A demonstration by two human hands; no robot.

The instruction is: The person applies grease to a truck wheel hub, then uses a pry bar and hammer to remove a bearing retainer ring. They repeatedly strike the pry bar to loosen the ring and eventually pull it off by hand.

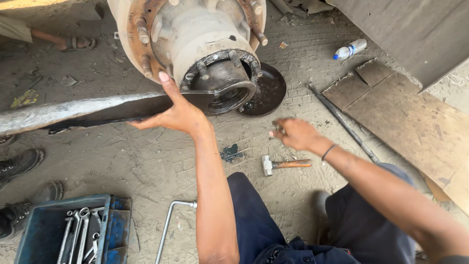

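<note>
My left hand (173,112) grips a long flat greasy metal bar (73,111) whose tip lies against the open end of a large rusty wheel hub (205,49) with studs. My right hand (293,133) hovers blurred over the sandy ground to the right of the hub, fingers loosely curled; whether it holds a small part I cannot tell. A hammer (286,165) with a wooden handle lies on the ground just below that hand. A dark round hub cap (266,93) lies flat beside the hub.
A blue toolbox (112,230) with several wrenches sits at bottom left, a bent metal rod (168,230) beside it. Another person's boots (22,166) stand at left. A long steel rod (342,122), wooden boards (410,122) and a plastic bottle (351,49) lie at right.
</note>
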